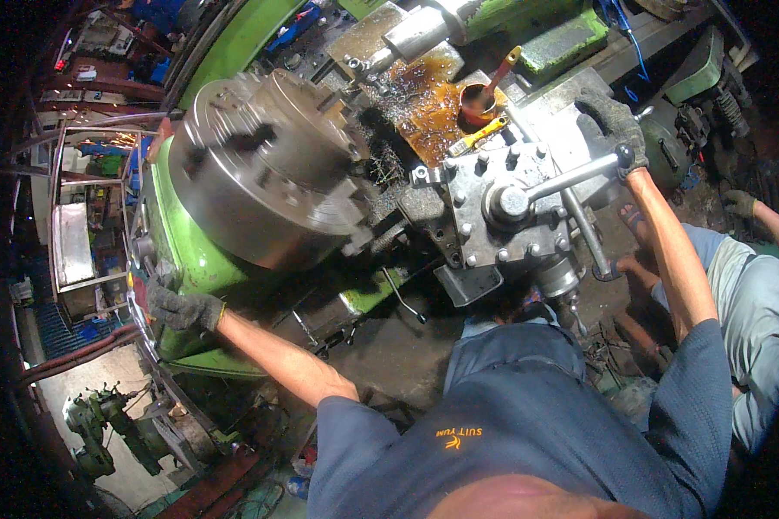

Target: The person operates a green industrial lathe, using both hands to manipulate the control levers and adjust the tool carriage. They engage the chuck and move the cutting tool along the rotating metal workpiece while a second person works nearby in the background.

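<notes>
My left hand (pixel 184 310), in a dark grey glove, is at the front left of the green lathe headstock (pixel 197 298). Its fingers are curled, and whatever they close on is hidden. The large steel chuck (pixel 264 169) beside it looks blurred on its face. My right hand (pixel 613 125), gloved too, reaches past the black knob of the tool post lever (pixel 571 179). Its fingers stretch over the bright metal of the slide, with the wrist close to the knob. Left of that lever stands the square, bolted tool post (pixel 506 208), facing the chuck.
Metal chips and brown oily fluid cover the carriage, where a red cup (pixel 478 104) with a brush and a yellow-handled brush (pixel 479 137) lie. A crank handle (pixel 589 238) juts toward me. Another person (pixel 749 294) is low at the right. Sparks (pixel 104 138) show far left.
</notes>
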A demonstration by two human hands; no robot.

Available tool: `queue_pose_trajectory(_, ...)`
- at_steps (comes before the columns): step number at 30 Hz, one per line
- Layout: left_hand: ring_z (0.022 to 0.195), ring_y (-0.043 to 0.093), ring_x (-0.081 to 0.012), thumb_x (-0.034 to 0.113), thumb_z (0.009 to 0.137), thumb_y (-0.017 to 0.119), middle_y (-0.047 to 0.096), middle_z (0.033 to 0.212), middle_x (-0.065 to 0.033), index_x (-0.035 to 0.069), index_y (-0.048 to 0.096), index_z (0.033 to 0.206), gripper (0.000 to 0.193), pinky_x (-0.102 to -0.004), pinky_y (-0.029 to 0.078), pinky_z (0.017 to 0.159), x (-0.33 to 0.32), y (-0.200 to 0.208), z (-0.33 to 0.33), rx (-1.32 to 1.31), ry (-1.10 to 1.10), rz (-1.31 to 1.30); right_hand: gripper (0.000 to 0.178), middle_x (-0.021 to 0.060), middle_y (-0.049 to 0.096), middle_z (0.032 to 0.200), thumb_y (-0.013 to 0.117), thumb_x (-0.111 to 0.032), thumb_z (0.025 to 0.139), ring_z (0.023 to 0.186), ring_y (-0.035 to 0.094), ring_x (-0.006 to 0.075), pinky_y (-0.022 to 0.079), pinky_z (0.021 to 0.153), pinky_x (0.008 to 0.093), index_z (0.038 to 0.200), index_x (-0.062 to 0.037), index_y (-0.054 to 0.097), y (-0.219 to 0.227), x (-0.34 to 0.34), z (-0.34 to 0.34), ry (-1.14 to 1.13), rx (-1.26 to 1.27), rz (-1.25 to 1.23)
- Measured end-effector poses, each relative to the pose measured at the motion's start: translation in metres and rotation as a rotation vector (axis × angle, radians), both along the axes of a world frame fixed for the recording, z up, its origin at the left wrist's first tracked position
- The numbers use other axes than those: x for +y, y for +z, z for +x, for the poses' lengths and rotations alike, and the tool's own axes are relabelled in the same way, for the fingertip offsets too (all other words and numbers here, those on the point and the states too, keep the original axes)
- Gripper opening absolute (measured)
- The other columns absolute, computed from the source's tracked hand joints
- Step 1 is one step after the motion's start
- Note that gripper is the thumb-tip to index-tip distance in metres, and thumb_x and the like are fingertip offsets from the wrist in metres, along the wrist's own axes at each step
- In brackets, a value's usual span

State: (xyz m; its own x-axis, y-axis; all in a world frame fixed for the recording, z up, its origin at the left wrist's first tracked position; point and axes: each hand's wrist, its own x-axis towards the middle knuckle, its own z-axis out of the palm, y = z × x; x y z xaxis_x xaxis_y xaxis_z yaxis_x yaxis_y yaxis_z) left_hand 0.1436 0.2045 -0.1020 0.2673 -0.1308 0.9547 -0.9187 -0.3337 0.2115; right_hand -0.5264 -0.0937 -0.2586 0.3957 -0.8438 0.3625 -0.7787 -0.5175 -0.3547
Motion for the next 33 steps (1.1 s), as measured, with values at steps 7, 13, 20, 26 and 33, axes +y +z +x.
queue_pose_trajectory(7, 0.089, 0.065, -0.0265, 0.033, 0.105, 0.040, 0.069, 0.100, -0.0126, 0.001, 0.071, 0.105, 0.045, -0.0402, 0.053, 0.077, 0.006, -0.001, 0.011, -0.118, 0.067, 0.049, 0.030, 0.0161, 0.071, 0.113, 0.068, -0.022, 0.087, 0.105, 0.067, 0.0355, 0.052, 0.093, 0.0449, 0.115, -0.0110, 0.071, 0.002, 0.001, 0.003, 0.010, -0.019, -0.029)
queue_pose_trajectory(13, 0.089, 0.064, -0.0261, 0.031, 0.104, 0.044, 0.068, 0.100, -0.0132, 0.000, 0.071, 0.106, 0.041, -0.0381, 0.054, 0.076, -0.003, -0.003, -0.001, 0.004, -0.050, -0.058, 0.029, 0.0164, 0.071, 0.113, 0.068, -0.020, 0.087, 0.105, 0.067, 0.0357, 0.052, 0.093, 0.0447, 0.114, -0.0102, 0.071, 0.015, 0.006, 0.009, -0.008, 0.002, -0.031)
queue_pose_trajectory(20, 0.087, 0.064, -0.0253, 0.032, 0.104, 0.046, 0.068, 0.099, -0.0127, -0.001, 0.071, 0.104, 0.041, -0.0377, 0.054, 0.075, 0.003, -0.003, 0.011, -0.004, -0.068, -0.054, 0.030, 0.0162, 0.071, 0.114, 0.068, -0.020, 0.086, 0.105, 0.067, 0.0355, 0.052, 0.093, 0.0446, 0.114, -0.0099, 0.071, 0.009, 0.004, 0.005, 0.015, -0.030, -0.025)
queue_pose_trajectory(26, 0.088, 0.065, -0.0253, 0.033, 0.104, 0.045, 0.069, 0.100, -0.0126, 0.000, 0.072, 0.102, 0.043, -0.0379, 0.053, 0.075, 0.000, -0.002, 0.004, 0.044, -0.088, -0.043, 0.031, 0.0155, 0.070, 0.115, 0.069, -0.021, 0.086, 0.105, 0.067, 0.0353, 0.052, 0.093, 0.0447, 0.115, -0.0110, 0.071, 0.014, 0.007, 0.007, -0.011, -0.011, -0.021)
queue_pose_trajectory(33, 0.088, 0.065, -0.0257, 0.032, 0.105, 0.043, 0.069, 0.101, -0.0126, 0.001, 0.072, 0.103, 0.043, -0.0385, 0.054, 0.077, 0.003, 0.000, 0.001, 0.005, -0.010, 0.023, 0.029, 0.0155, 0.071, 0.114, 0.069, -0.022, 0.086, 0.105, 0.067, 0.0343, 0.052, 0.093, 0.0442, 0.114, -0.0112, 0.071, 0.007, 0.005, 0.005, 0.001, -0.016, -0.055)
